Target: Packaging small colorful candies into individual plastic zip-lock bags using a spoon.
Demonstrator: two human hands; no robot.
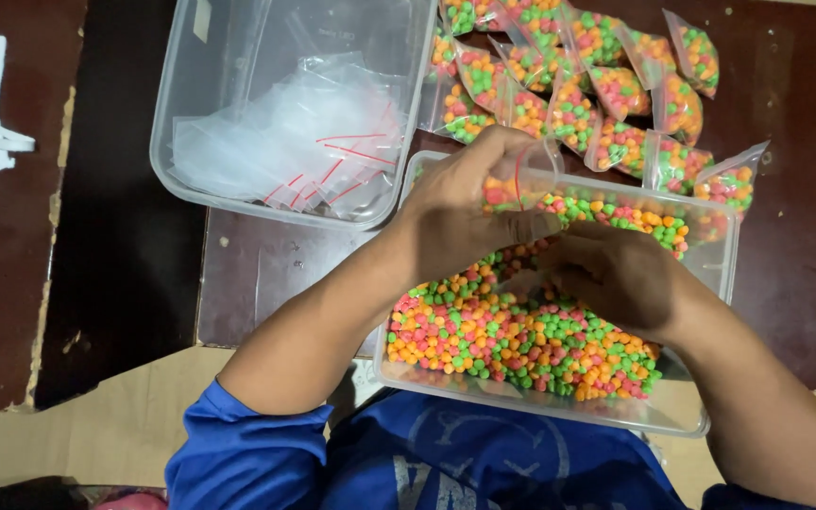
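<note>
While hands (531, 236) bag candy (512, 340), filled bags (606, 94) behind

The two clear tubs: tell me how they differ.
The far tub holds a loose pile of empty clear zip bags with red seal lines; the near tub is filled with small orange, green and pink candy balls. The far tub sits untouched; both hands, left and right, work over the near one. Both are clear, rectangular plastic, lidless.

You are looking down on a dark reddish-brown tabletop (805, 283), its surface worn and chipped along the left edge. A black gap (125, 236) splits it from a second brown panel (2, 283). Below lies pale tan floor (96, 434).
</note>
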